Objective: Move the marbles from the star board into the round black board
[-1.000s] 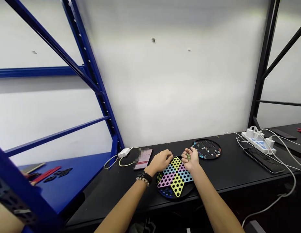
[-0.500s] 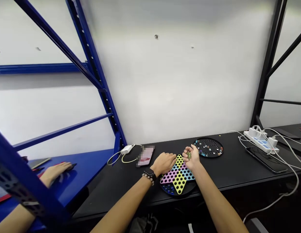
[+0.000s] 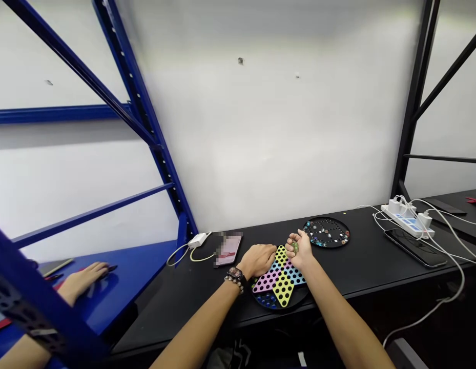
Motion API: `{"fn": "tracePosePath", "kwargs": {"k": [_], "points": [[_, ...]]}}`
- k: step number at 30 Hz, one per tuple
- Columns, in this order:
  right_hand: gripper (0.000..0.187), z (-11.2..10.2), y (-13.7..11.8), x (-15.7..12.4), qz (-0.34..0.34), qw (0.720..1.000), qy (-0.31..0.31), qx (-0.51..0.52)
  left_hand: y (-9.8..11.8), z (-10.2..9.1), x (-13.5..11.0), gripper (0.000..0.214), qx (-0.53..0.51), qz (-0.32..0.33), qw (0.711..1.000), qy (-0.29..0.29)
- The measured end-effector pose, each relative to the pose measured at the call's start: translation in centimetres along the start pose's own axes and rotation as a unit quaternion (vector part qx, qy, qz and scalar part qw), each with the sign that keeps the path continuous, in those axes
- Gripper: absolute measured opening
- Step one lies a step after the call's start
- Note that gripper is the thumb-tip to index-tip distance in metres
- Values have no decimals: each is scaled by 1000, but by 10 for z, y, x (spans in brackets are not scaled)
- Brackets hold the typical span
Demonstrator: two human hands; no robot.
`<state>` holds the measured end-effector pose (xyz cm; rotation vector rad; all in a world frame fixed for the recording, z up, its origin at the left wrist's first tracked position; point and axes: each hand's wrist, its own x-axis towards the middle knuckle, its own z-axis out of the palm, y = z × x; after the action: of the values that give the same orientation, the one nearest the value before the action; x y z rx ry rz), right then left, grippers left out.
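A star-shaped Chinese checkers board (image 3: 284,291) with yellow, pink and blue sections full of round holes lies on its round black base near the table's front edge. Over its upper left part rests my left hand (image 3: 260,260), back upward, its fingers bent together with the tips near the top yellow point. Whatever they may pinch is hidden. My right hand (image 3: 301,254) is palm up at the upper right of the board, fingers curled round several green glass marbles (image 3: 295,247). Blue marbles (image 3: 267,300) sit in the base's lower left compartment.
A round black tray (image 3: 347,246) with several mixed marbles stands behind my right hand. On the left lie a pink-screened phone (image 3: 229,249) and a white adapter (image 3: 198,240). A power strip (image 3: 409,223), black phone (image 3: 414,247) and cables are at right. Another person's hand (image 3: 86,277) rests beyond the blue frame.
My view has turned slightly, so the scene sits a little further left. Both hands keep nearly the same place at the board, and the green marbles remain in my right hand.
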<state>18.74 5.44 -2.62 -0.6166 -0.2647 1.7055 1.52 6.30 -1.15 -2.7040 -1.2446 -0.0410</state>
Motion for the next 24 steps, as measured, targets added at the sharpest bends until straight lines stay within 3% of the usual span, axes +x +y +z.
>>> {"fn": "tracePosePath", "kwargs": {"k": [24], "points": [[26,8,2,-7,11,1000,-25,-1,1,-1,4,30,25,11,999,-17]]}}
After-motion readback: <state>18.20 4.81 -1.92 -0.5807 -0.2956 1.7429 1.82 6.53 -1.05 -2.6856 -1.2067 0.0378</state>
